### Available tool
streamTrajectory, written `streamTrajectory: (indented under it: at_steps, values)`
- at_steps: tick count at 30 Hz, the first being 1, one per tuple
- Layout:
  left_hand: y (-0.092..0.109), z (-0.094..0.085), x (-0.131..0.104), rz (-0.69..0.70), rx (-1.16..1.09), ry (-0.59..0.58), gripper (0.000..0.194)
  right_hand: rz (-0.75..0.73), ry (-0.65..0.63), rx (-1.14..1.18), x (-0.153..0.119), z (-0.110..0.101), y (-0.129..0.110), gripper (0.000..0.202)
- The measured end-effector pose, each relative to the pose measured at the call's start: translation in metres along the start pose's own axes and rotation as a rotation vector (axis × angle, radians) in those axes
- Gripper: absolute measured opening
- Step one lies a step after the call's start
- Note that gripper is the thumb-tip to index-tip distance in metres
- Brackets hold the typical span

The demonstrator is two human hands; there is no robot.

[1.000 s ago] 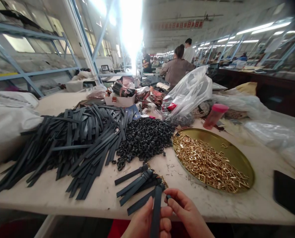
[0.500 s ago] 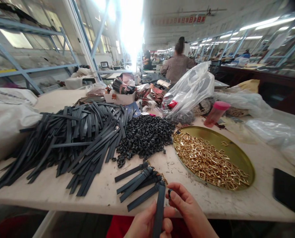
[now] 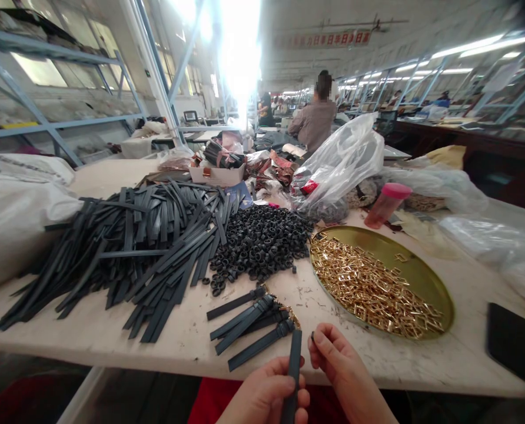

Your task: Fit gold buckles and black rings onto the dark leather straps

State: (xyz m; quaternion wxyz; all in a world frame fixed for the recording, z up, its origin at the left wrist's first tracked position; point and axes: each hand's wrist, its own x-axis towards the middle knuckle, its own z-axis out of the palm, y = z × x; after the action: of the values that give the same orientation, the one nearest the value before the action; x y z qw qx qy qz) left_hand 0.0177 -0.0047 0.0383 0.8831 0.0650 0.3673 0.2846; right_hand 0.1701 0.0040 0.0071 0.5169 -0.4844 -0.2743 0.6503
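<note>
My left hand (image 3: 265,391), at the bottom centre, is closed round a dark strap (image 3: 294,353) that stands nearly upright, its lower end running out of view. To its right, my right hand (image 3: 339,360) pinches a small dark loop (image 3: 312,336), mostly covered by the fingertips. A gap separates the loop from the strap. Just beyond my hands lies a fan of finished-looking straps (image 3: 249,324) with gold buckles (image 3: 292,313) at their far ends. Behind those is a heap of black strap loops (image 3: 262,238).
Loose dark straps (image 3: 156,235) form a big pile at left. A round gold tray (image 3: 445,294) holds many gold buckles (image 3: 368,282) at right. Farther back are a pink-lidded jar (image 3: 386,206) and a clear plastic bag (image 3: 342,159). A black flat object (image 3: 514,338) lies at the right edge.
My right hand has moved slightly right, away from the strap, and its fingers have curled in more around the loop. The strap in my left hand has turned and shifted right.
</note>
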Motion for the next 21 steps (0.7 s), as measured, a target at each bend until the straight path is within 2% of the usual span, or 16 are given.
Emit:
streamTrajectory:
  at_steps: [6, 12, 16, 19, 21]
  values:
    - [-0.002, 0.002, 0.005, 0.005, 0.075, 0.022, 0.025, 0.072, -0.010, 0.005, 0.000, 0.000, -0.001, 0.028]
    - [-0.003, 0.001, 0.011, -0.016, 0.115, 0.099, 0.035, 0.122, 0.005, 0.077, 0.003, -0.002, 0.001, 0.026]
    - [-0.001, 0.001, 0.015, -0.012, 0.125, 0.101, 0.038, 0.169, 0.041, 0.165, 0.003, 0.001, -0.004, 0.022]
    - [0.003, 0.003, 0.015, 0.033, 0.299, 0.121, 0.040, 0.192, 0.051, 0.220, 0.003, 0.003, -0.007, 0.018]
    - [0.007, 0.005, 0.013, 0.175, 0.546, 0.170, 0.030, 0.208, 0.056, 0.264, 0.004, 0.004, -0.009, 0.020]
